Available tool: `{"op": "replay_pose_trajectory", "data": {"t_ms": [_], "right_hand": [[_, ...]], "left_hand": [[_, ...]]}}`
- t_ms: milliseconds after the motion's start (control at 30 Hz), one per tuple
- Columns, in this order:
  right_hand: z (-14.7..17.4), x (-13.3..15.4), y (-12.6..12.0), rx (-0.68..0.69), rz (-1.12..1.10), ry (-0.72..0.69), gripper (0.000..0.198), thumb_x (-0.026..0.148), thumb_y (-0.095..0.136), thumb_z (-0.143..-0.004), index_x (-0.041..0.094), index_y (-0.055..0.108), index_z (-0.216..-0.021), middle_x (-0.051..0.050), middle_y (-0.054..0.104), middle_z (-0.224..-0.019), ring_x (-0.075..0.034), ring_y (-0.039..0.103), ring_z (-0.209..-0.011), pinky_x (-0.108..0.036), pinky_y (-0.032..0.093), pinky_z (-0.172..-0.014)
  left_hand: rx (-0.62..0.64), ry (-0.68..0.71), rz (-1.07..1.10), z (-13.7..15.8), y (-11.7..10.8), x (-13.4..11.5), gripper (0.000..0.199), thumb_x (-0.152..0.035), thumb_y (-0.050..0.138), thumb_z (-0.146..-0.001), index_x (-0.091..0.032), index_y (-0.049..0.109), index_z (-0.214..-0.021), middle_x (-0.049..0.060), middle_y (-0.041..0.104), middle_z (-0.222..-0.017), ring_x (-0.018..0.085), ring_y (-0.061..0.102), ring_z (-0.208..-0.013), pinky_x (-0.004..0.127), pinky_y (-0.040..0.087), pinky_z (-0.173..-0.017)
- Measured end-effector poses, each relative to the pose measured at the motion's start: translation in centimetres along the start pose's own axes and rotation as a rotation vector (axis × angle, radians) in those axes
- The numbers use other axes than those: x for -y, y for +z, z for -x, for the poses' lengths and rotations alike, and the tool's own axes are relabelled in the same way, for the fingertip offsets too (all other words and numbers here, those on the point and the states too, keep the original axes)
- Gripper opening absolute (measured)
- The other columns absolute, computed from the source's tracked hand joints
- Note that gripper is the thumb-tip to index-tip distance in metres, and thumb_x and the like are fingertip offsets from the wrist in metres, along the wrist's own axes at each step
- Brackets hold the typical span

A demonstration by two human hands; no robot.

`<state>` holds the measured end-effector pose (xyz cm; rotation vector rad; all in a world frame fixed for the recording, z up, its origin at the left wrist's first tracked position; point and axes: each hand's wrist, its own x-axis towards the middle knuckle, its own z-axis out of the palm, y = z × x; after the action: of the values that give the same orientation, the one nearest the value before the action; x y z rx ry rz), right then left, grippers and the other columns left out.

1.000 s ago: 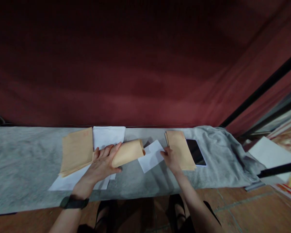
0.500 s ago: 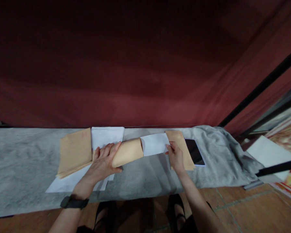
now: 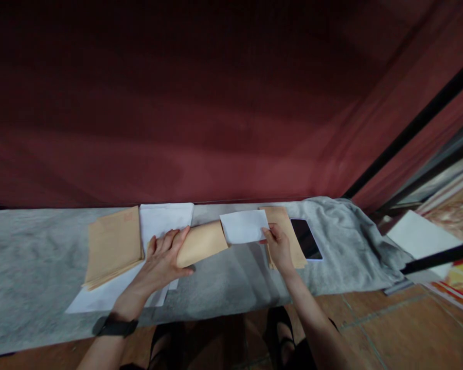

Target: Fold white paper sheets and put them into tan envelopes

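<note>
My left hand (image 3: pixel 164 259) grips a brown paper envelope (image 3: pixel 202 242) by its left part, thumb along the lower edge and fingers over the top. The envelope's right end faces a folded white sheet (image 3: pixel 243 226). My right hand (image 3: pixel 278 248) pinches that sheet at its right edge. The sheet's left edge meets the envelope's right end; whether any of it is inside, I cannot tell. Beneath my right hand lies a small stack of brown envelopes (image 3: pixel 293 241). White papers (image 3: pixel 165 216) lie under and behind my left hand.
A larger stack of brown envelopes (image 3: pixel 113 244) rests at the left, partly on white paper. A phone (image 3: pixel 306 239) lies right of the small stack. Grey cloth (image 3: pixel 351 257) covers the narrow surface, bunched at the right. A dark red curtain (image 3: pixel 216 128) hangs behind; a black bar (image 3: pixel 409 128) slants at the right.
The view has shifted slightly. The white sheet sits a little higher against the envelope's end, and the envelope's right end looks flatter. Both hands keep their holds.
</note>
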<state>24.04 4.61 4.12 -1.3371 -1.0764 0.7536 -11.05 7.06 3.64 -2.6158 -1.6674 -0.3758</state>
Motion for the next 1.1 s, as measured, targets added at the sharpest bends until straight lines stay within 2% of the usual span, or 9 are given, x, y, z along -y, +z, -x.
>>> {"op": "replay_pose_trajectory", "data": {"t_ms": [167, 333, 533, 833, 933, 1100], "right_hand": [[-0.2, -0.4, -0.2, 0.034, -0.088, 0.085, 0.037, 0.059, 0.068, -0.074, 0.022, 0.064, -0.082, -0.001, 0.061, -0.078, -0.017, 0.056, -0.070, -0.028, 0.055, -0.053], [-0.4, -1.2, -0.4, 0.051, -0.163, 0.195, 0.040, 0.059, 0.071, -0.068, 0.021, 0.061, -0.079, -0.001, 0.063, -0.076, -0.017, 0.059, -0.067, -0.029, 0.055, -0.054], [-0.3, -1.4, 0.0, 0.076, -0.136, 0.171, 0.037, 0.057, 0.071, -0.068, 0.022, 0.061, -0.077, 0.000, 0.061, -0.075, -0.016, 0.057, -0.068, -0.026, 0.054, -0.052], [-0.6, -1.4, -0.8, 0.157, -0.096, 0.172, 0.032, 0.052, 0.071, -0.070, 0.022, 0.062, -0.075, 0.004, 0.057, -0.066, -0.012, 0.052, -0.052, -0.025, 0.051, -0.046], [-0.3, -1.6, -0.2, 0.181, -0.100, 0.184, 0.029, 0.050, 0.069, -0.072, 0.022, 0.063, -0.075, 0.004, 0.058, -0.065, -0.012, 0.051, -0.052, -0.026, 0.050, -0.047], [1.5, -1.8, 2.3, 0.247, -0.077, 0.196, 0.022, 0.045, 0.068, -0.072, 0.023, 0.067, -0.071, 0.003, 0.060, -0.063, -0.014, 0.053, -0.059, -0.027, 0.046, -0.056]], "left_hand": [[-0.074, 0.019, -0.074, -0.2, -0.5, -0.4, 0.107, -0.044, 0.076, -0.070, -0.023, 0.017, -0.157, 0.020, 0.043, -0.148, 0.041, 0.037, -0.139, 0.065, 0.014, -0.115], [-0.113, 0.023, -0.104, -0.5, -0.5, -0.6, 0.107, -0.043, 0.077, -0.070, -0.023, 0.019, -0.157, 0.020, 0.043, -0.148, 0.041, 0.036, -0.140, 0.066, 0.012, -0.115], [-0.099, 0.032, -0.071, -0.6, -0.6, -0.9, 0.109, -0.045, 0.078, -0.069, -0.021, 0.018, -0.157, 0.021, 0.042, -0.149, 0.042, 0.037, -0.139, 0.065, 0.014, -0.115], [-0.135, 0.044, -0.110, -0.7, -0.5, -1.0, 0.108, -0.042, 0.076, -0.072, -0.022, 0.013, -0.158, 0.021, 0.043, -0.148, 0.042, 0.033, -0.141, 0.066, 0.012, -0.115], [-0.127, 0.095, -0.088, -0.9, -0.2, -1.5, 0.108, -0.041, 0.076, -0.071, -0.022, 0.014, -0.157, 0.021, 0.041, -0.150, 0.041, 0.032, -0.142, 0.065, 0.013, -0.116], [-0.117, 0.161, -0.048, -1.3, 0.4, -3.6, 0.107, -0.042, 0.078, -0.070, -0.022, 0.018, -0.157, 0.021, 0.039, -0.151, 0.042, 0.031, -0.143, 0.065, 0.014, -0.116]]}}
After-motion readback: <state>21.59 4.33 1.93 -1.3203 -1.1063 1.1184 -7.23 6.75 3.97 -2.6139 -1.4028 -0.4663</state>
